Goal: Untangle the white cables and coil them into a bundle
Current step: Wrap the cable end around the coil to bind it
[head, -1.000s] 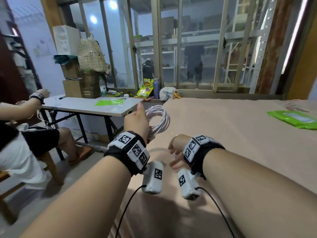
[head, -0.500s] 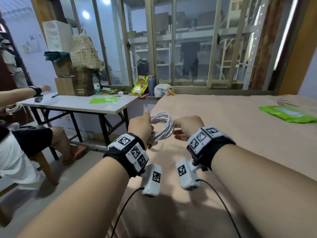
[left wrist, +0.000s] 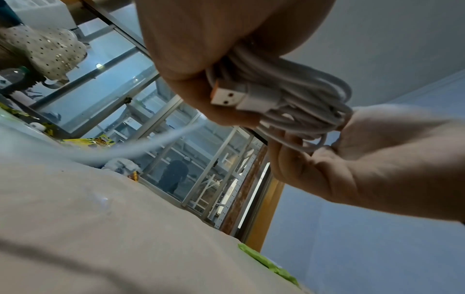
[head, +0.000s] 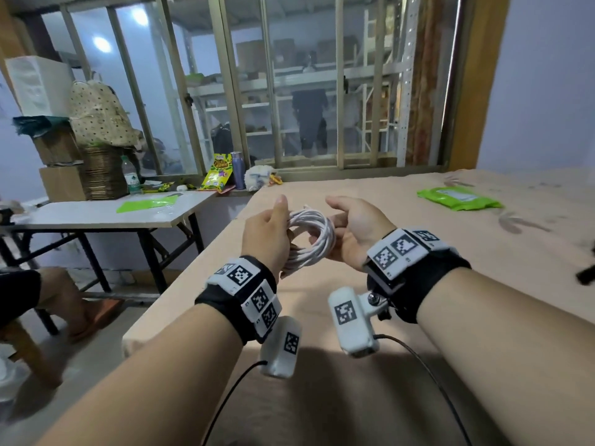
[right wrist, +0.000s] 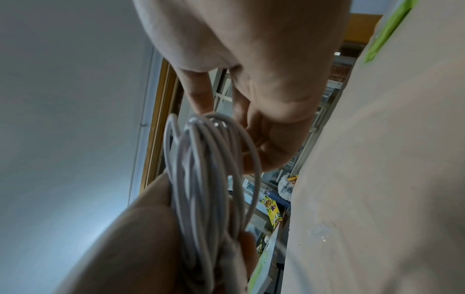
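Note:
The white cable is wound into a round coil (head: 310, 239) held above the beige table. My left hand (head: 265, 235) grips the coil's left side, thumb pointing up. My right hand (head: 355, 231) holds the right side, with fingers curled under the loops and the thumb above. In the left wrist view a white USB plug (left wrist: 227, 97) lies against the coil (left wrist: 302, 93) beside my left fingers (left wrist: 191, 59), and a blurred loose strand (left wrist: 151, 148) trails left. The right wrist view shows the coil (right wrist: 206, 179) edge-on between my right fingers (right wrist: 266, 135) and the left hand (right wrist: 135, 238).
The beige cloth-covered table (head: 418, 310) stretches ahead and right, with a green packet (head: 457, 198) at its far right. A white folding table (head: 96, 217) with boxes and a bottle stands to the left. Another person's leg (head: 61, 294) is beside it.
My right hand has risen from low over the table to the coil and taken hold of its right side. The left hand has kept its grip throughout.

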`<state>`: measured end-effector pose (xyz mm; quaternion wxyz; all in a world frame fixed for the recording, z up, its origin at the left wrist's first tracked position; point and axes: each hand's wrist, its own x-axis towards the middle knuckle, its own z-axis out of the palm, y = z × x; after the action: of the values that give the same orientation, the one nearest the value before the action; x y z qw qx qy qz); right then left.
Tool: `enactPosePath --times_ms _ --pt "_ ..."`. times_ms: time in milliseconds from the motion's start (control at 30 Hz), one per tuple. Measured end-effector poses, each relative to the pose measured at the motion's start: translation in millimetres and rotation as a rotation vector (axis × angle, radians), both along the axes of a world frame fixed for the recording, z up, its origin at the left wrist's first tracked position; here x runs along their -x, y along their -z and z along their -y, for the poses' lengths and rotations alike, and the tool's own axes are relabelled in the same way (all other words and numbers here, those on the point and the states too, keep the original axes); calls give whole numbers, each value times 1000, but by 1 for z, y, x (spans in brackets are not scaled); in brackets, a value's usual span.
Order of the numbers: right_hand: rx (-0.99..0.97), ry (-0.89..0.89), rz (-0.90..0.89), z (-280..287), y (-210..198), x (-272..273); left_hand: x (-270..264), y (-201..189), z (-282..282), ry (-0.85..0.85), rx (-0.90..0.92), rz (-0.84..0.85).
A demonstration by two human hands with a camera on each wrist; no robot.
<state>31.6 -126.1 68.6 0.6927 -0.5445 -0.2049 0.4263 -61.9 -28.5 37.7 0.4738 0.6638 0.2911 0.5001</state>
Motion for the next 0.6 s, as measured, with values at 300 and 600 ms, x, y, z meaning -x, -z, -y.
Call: enactPosePath --times_ms 300,600 --pt "-65 -37 -75 32 13 -2 -15 15 31 -40 -72 -140" --pt "-42 32 0 22 27 -6 -24 24 24 -7 125 -261"
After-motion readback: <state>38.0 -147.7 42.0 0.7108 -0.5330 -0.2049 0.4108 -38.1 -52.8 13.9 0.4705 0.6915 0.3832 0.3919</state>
